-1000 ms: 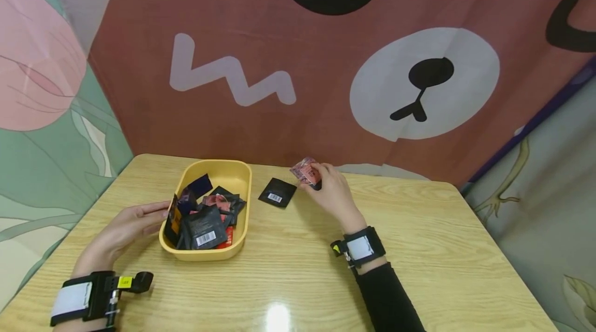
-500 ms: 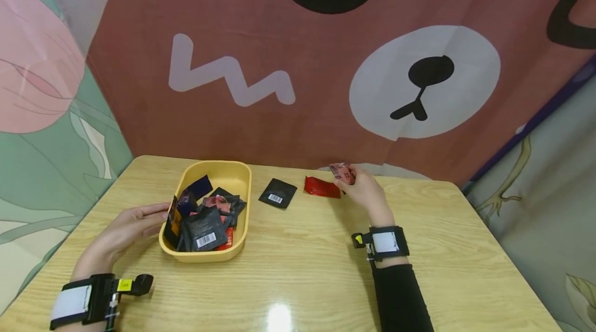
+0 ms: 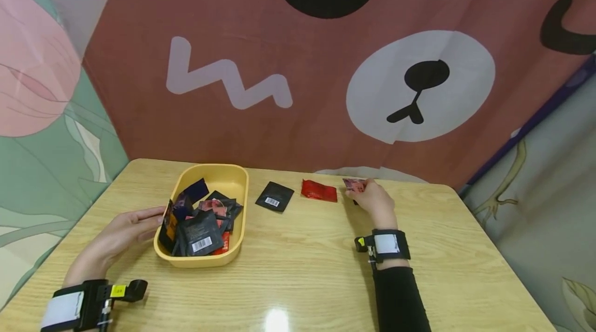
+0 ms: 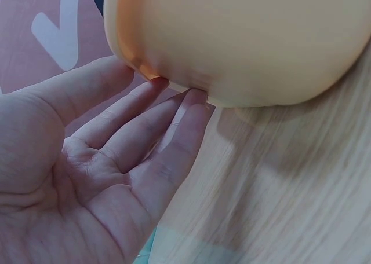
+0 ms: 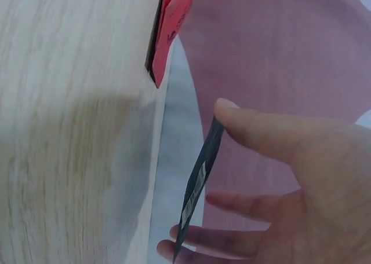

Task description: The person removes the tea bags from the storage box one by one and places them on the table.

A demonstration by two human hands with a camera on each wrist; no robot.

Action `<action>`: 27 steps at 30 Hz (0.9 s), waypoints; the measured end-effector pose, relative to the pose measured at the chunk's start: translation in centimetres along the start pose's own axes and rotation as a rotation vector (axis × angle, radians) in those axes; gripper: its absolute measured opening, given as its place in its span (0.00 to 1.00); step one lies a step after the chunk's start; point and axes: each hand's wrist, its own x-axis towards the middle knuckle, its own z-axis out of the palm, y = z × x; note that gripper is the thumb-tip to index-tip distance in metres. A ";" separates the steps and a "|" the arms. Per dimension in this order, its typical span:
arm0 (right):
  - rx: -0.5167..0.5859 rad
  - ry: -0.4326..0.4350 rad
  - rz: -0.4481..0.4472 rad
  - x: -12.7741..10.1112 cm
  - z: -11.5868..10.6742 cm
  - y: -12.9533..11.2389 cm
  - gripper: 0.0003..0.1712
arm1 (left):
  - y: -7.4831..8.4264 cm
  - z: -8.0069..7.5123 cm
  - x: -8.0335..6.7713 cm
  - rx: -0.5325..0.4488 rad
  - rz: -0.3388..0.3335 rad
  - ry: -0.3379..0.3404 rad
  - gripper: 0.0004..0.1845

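My right hand [image 3: 376,200] pinches a small flat sachet [image 3: 355,185] at the back right of the table, pink-red patterned on the face in the head view. In the right wrist view the sachet [image 5: 200,180] is edge-on, its dark side with a barcode label between thumb and fingertips. My left hand [image 3: 128,236] touches the left side of a yellow plastic tub [image 3: 242,221] with nearly straight fingers. Left wrist view: the fingertips [image 4: 197,96] rest against the lower edge of the tub [image 4: 243,50]. Several black, red and purple sachets [image 3: 200,234] lie piled inside.
Right of the tub, a black sachet [image 3: 274,196] with a barcode and a red sachet [image 3: 318,191] lie apart in a row along the back of the wooden table [image 3: 307,265]. Behind the table hangs a printed cloth [image 3: 223,130].
My right hand has moved right and then lowered toward the table, still holding the pink-red sachet. A red sachet now shows lying where that hand was. The left hand has stayed at the tub.
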 end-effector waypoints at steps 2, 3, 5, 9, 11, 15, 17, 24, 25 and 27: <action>-0.017 0.001 0.016 0.0 0.1 0.0 0.41 | 0.0 -0.1 -0.1 -0.001 0.003 0.002 0.32; -0.025 0.001 0.023 0.0 0.1 0.0 0.40 | 0.0 -0.1 -0.1 0.002 0.006 0.000 0.32; -0.045 -0.003 0.035 0.0 0.2 0.1 0.40 | 0.1 -0.2 0.0 -0.002 0.002 0.006 0.32; -0.081 -0.031 0.055 -0.2 0.2 0.4 0.38 | 0.0 -0.2 0.0 -0.005 0.004 -0.003 0.32; -0.100 -0.051 0.062 -0.2 0.2 0.4 0.38 | 0.0 -0.2 0.0 -0.012 0.009 -0.006 0.32; -0.140 -0.085 0.064 -0.3 0.3 0.4 0.39 | -0.1 -0.2 0.0 -0.027 0.025 -0.007 0.31; -0.161 -0.091 0.068 -0.2 0.5 0.4 0.40 | -0.2 -0.2 0.0 -0.034 0.032 -0.008 0.31; -0.201 -0.098 0.083 -0.1 1.2 0.1 0.40 | 0.2 -0.2 0.0 -0.027 0.002 -0.011 0.32; -0.203 -0.099 0.085 -0.2 1.2 0.0 0.40 | 0.2 -0.2 -0.1 -0.025 -0.001 -0.011 0.32; -0.208 -0.099 0.088 -0.2 1.3 0.0 0.41 | 0.2 -0.1 -0.1 -0.024 -0.008 -0.009 0.32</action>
